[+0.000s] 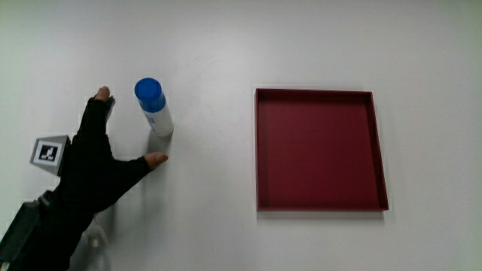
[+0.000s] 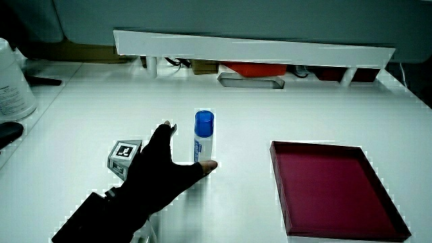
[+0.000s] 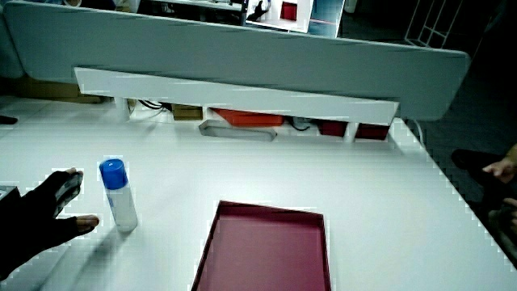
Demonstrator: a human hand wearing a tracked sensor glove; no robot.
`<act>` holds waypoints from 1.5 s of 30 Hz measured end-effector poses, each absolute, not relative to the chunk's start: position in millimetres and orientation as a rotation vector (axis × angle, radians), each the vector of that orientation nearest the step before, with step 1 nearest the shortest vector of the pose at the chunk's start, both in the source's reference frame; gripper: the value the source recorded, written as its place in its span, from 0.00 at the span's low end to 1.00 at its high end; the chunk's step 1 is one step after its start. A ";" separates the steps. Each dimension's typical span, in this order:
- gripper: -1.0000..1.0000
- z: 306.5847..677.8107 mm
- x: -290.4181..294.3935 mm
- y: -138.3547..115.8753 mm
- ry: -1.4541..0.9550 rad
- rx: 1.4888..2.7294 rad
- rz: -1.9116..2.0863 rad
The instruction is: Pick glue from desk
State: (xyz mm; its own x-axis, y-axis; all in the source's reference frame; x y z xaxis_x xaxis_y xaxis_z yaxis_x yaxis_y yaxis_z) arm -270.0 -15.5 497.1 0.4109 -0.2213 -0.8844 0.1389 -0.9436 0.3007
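A white glue stick with a blue cap [image 1: 154, 106] stands upright on the white desk [image 1: 211, 45]; both side views show it too [image 2: 204, 138] [image 3: 118, 196]. The gloved hand [image 1: 102, 162] rests beside the glue stick, slightly nearer to the person, with its fingers spread on either side of the stick's base. A fingertip [image 1: 157, 158] lies just nearer to the person than the base and another [image 1: 103, 94] reaches past the cap. The fingers hold nothing. A patterned cube [image 1: 47, 153] sits on the back of the hand [image 2: 165, 172] [image 3: 40, 222].
A shallow dark red square tray [image 1: 260, 150] lies on the desk, a hand's width from the glue stick [image 2: 280, 175] [image 3: 212, 246]. A low white partition shelf [image 2: 250, 47] [image 3: 242, 97] runs along the desk. A white container [image 2: 12, 84] stands at the desk's edge.
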 end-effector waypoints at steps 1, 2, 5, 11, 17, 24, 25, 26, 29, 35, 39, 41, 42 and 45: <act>0.50 498.4 -269.0 -16.6 -0.059 2.352 -1.539; 0.50 499.6 -268.4 -17.6 -0.072 2.367 -1.513; 0.50 501.7 -265.6 -20.0 -0.048 2.367 -1.550; 0.59 502.5 -266.8 -19.4 -0.089 2.385 -1.575; 0.76 501.8 -271.8 -18.5 -0.137 2.393 -1.656; 0.97 501.0 -273.2 -17.4 -0.127 2.432 -1.665; 1.00 497.9 -271.8 -17.4 -0.121 2.423 -1.687; 1.00 497.1 -271.7 -18.0 -0.111 2.432 -1.693; 1.00 487.8 -264.5 -21.6 -0.075 2.428 -1.705; 1.00 467.8 -235.2 -32.0 0.015 2.372 -1.734; 1.00 459.0 -213.3 -39.9 0.044 2.337 -1.749; 1.00 457.7 -203.6 -44.6 0.055 2.366 -1.705; 1.00 454.9 -196.1 -46.9 0.106 2.319 -1.768; 1.00 451.7 -177.3 -53.2 0.161 2.277 -1.820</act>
